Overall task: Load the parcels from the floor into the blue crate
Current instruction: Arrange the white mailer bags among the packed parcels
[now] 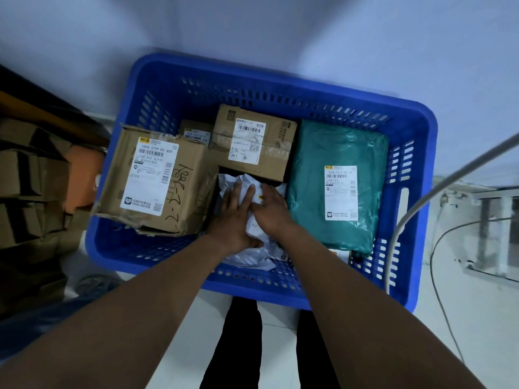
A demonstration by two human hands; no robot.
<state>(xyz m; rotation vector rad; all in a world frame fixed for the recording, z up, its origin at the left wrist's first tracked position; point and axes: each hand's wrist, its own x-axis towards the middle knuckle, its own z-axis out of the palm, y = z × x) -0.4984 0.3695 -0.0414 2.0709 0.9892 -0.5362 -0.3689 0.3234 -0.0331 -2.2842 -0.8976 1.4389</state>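
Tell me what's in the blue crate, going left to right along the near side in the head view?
Big cardboard box → left hand → right hand, both pressing flat on the white plastic parcel → green plastic parcel. The smaller boxes behind overlap these, so I left them out.

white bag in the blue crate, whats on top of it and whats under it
The left hand and the right hand lie flat on the white bag, side by side. Whatever is beneath it is hidden by the bag itself.
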